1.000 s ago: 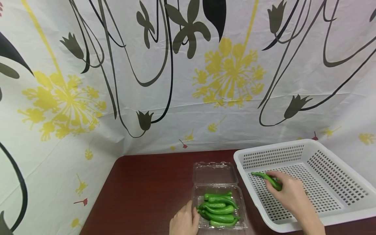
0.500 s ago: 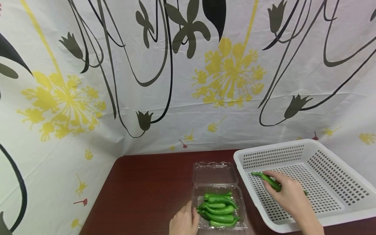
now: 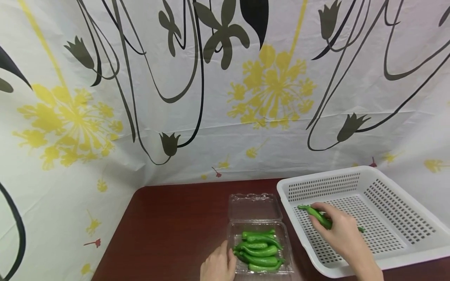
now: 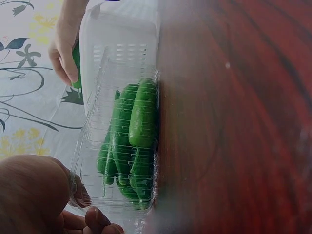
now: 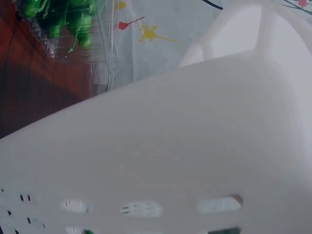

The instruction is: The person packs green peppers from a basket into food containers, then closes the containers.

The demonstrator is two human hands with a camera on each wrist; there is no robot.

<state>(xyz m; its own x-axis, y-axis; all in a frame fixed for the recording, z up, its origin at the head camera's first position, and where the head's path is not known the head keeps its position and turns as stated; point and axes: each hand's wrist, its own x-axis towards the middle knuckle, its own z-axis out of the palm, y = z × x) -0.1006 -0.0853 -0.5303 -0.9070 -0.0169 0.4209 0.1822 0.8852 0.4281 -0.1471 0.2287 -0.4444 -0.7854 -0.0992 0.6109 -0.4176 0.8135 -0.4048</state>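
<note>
My right hand (image 3: 339, 232) holds a long green pepper (image 3: 318, 216) over the perforated floor of a white plastic basket (image 3: 297, 238). The green tip of another pepper (image 3: 361, 230) shows beyond that hand, the rest hidden. At the left side of a clear plastic clamshell box (image 3: 286, 249), my left hand (image 3: 218, 263) grips the rim between thumb and fingers, as the left wrist view shows. Several green peppers (image 3: 260, 251) lie side by side in the box, whose lid (image 3: 254, 207) is folded back. The basket's wall hides the right hand in the right wrist view.
The dark red table (image 3: 175, 222) extends left of the box. Close on the box's right stands the basket. A white curtain (image 3: 197, 164) printed with flowers hangs behind and along the left side.
My right hand has shifted slightly left and uncovered a little more of the pepper tip behind it. The left hand stays at the box. The whole head view has drifted a little.
</note>
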